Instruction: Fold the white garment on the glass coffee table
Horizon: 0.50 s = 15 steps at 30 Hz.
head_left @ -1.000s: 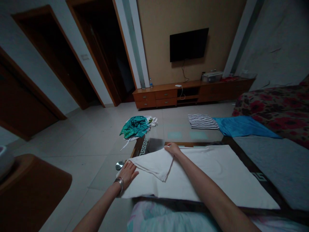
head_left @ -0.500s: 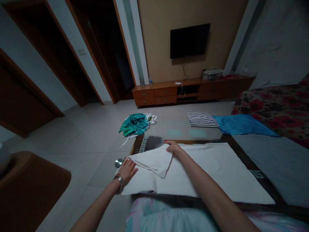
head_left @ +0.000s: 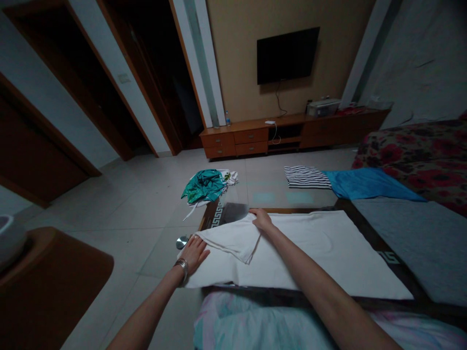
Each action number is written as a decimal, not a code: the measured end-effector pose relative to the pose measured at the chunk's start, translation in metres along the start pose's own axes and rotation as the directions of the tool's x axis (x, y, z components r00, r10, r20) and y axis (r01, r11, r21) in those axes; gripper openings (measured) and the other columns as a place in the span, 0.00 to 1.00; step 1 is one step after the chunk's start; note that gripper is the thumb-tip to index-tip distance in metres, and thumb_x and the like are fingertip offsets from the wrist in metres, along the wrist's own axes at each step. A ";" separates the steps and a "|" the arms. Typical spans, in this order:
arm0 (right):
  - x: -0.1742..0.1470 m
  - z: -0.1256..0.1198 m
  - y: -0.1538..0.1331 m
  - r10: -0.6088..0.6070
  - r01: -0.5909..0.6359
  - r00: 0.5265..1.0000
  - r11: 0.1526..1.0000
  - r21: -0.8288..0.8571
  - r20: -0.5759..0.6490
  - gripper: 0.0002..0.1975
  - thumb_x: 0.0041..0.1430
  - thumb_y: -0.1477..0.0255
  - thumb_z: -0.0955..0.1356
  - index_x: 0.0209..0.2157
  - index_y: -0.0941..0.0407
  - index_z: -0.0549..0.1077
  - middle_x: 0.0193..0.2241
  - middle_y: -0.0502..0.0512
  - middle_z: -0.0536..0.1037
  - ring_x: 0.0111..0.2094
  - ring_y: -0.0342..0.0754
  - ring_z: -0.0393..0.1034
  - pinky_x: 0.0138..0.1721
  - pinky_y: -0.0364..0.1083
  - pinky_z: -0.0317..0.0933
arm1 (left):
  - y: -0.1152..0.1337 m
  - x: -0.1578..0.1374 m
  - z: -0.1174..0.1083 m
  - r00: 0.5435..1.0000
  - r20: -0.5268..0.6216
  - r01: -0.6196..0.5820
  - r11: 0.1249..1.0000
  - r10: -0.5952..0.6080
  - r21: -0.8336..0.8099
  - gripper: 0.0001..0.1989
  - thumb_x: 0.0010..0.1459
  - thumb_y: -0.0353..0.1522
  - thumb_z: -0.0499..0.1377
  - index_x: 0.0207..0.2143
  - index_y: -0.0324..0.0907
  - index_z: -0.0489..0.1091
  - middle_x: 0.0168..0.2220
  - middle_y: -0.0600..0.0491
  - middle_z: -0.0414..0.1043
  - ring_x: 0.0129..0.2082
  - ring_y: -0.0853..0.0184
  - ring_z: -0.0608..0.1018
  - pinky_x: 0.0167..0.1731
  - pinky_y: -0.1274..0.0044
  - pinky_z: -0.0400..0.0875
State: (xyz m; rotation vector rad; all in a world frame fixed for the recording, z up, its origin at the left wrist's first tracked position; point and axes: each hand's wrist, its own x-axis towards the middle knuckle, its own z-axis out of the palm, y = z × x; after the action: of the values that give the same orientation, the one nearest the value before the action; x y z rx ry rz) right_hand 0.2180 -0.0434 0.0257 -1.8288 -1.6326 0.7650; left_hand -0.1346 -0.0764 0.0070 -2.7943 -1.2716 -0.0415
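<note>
Pastel fabric (head_left: 262,325) nearest, white cloth (head_left: 328,253) spread on a dark-edged table (head_left: 209,214), left hand (head_left: 194,253) flat on its left end, fingers together, right hand (head_left: 261,220) at its far edge, cannot tell whether those fingers clamp it, teal bundle (head_left: 206,185) far left, striped cloth (head_left: 306,178) far right

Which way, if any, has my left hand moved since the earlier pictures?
No, not visibly: your left hand still rests on the white cloth, just right of the round metal disc, as it did before.
</note>
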 end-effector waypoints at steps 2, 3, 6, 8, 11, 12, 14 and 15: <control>-0.025 -0.003 -0.007 -0.107 0.101 0.992 0.992 -0.073 -0.071 0.18 0.52 0.80 0.67 0.45 0.56 0.75 0.47 0.59 0.73 0.51 0.52 0.63 0.53 0.48 0.55 | 0.000 0.000 -0.002 1.000 0.006 0.004 1.000 -0.004 -0.001 0.23 0.65 0.42 0.43 0.52 0.40 0.66 0.56 0.46 0.65 0.57 0.59 0.63 0.61 0.62 0.48; -0.041 -0.002 -0.011 -0.198 0.191 0.978 0.976 -0.103 -0.065 0.13 0.55 0.77 0.67 0.42 0.56 0.76 0.44 0.59 0.73 0.49 0.51 0.63 0.52 0.48 0.55 | 0.000 0.000 -0.003 1.000 0.009 0.003 1.000 -0.003 -0.003 0.23 0.65 0.42 0.43 0.51 0.40 0.66 0.55 0.46 0.65 0.57 0.59 0.63 0.61 0.62 0.48; -0.091 0.011 -0.018 -0.477 0.488 0.872 0.863 -0.133 0.107 0.08 0.57 0.67 0.68 0.36 0.55 0.76 0.37 0.56 0.74 0.42 0.49 0.64 0.45 0.46 0.56 | 0.000 0.001 -0.004 1.000 0.013 -0.011 1.000 0.011 -0.006 0.22 0.65 0.42 0.42 0.48 0.40 0.68 0.52 0.46 0.67 0.55 0.60 0.65 0.61 0.62 0.49; -0.118 0.024 -0.019 -0.549 0.576 0.816 0.798 -0.176 0.181 0.08 0.57 0.65 0.69 0.35 0.55 0.75 0.36 0.55 0.74 0.41 0.49 0.63 0.42 0.46 0.54 | 0.000 0.001 -0.004 1.000 0.011 -0.021 1.000 0.021 -0.003 0.21 0.65 0.42 0.43 0.47 0.40 0.68 0.52 0.47 0.67 0.54 0.60 0.65 0.61 0.63 0.49; -0.141 0.037 -0.017 -0.540 0.543 0.836 0.792 -0.278 0.098 0.04 0.60 0.72 0.67 0.32 0.57 0.73 0.35 0.55 0.73 0.40 0.48 0.62 0.42 0.46 0.53 | -0.001 0.001 -0.004 1.000 0.005 -0.027 1.000 0.027 0.003 0.21 0.65 0.41 0.43 0.48 0.40 0.68 0.51 0.46 0.68 0.55 0.60 0.65 0.60 0.63 0.50; -0.143 0.037 -0.016 -0.538 0.529 0.841 0.797 -0.292 0.058 0.04 0.60 0.73 0.66 0.32 0.57 0.72 0.34 0.54 0.73 0.39 0.47 0.62 0.42 0.46 0.52 | -0.001 0.001 -0.004 1.000 0.005 -0.027 1.000 0.027 0.004 0.21 0.65 0.41 0.43 0.48 0.40 0.68 0.52 0.46 0.67 0.55 0.60 0.65 0.60 0.63 0.50; -0.144 0.035 -0.013 -0.562 0.533 0.827 0.788 -0.307 -0.005 0.04 0.61 0.75 0.66 0.31 0.57 0.72 0.33 0.53 0.73 0.38 0.47 0.61 0.42 0.46 0.52 | -0.002 0.000 -0.003 1.000 0.007 -0.027 1.000 0.027 0.003 0.21 0.65 0.41 0.43 0.48 0.39 0.68 0.52 0.46 0.67 0.55 0.60 0.65 0.60 0.64 0.51; -0.144 0.032 -0.012 -0.587 0.551 0.809 0.772 -0.318 -0.022 0.05 0.61 0.75 0.65 0.31 0.57 0.71 0.33 0.53 0.73 0.38 0.47 0.61 0.41 0.46 0.52 | -0.002 0.000 -0.003 1.000 0.010 -0.029 1.000 0.029 0.002 0.21 0.65 0.41 0.43 0.48 0.39 0.68 0.52 0.46 0.67 0.55 0.60 0.65 0.60 0.64 0.50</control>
State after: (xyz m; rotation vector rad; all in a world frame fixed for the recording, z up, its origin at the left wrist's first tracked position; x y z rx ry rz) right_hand 0.1727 -0.1843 0.0191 -1.3804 -2.1526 0.1341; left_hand -0.1362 -0.0748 0.0102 -2.8139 -1.2318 -0.0252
